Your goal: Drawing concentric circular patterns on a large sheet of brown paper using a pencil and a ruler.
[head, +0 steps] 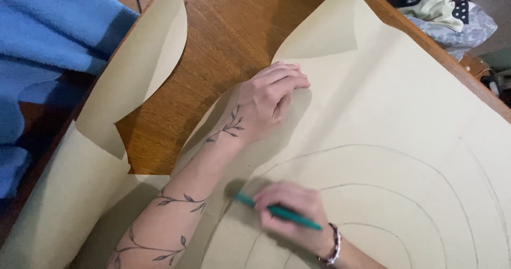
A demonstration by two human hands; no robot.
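Several curved pencil arcs already cross the large cream paper sheet on the wooden desk; left hand presses it flat with fingers loosely spread, right hand grips a green pencil, lines near the sheet's lower edge unfinished.

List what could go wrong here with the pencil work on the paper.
1. The paper curls up at its top edge; if the left hand lifts, the sheet may shift and skew the curved lines.
2. The right hand rests on the drawn arcs while holding the green pencil, so it may smudge them.
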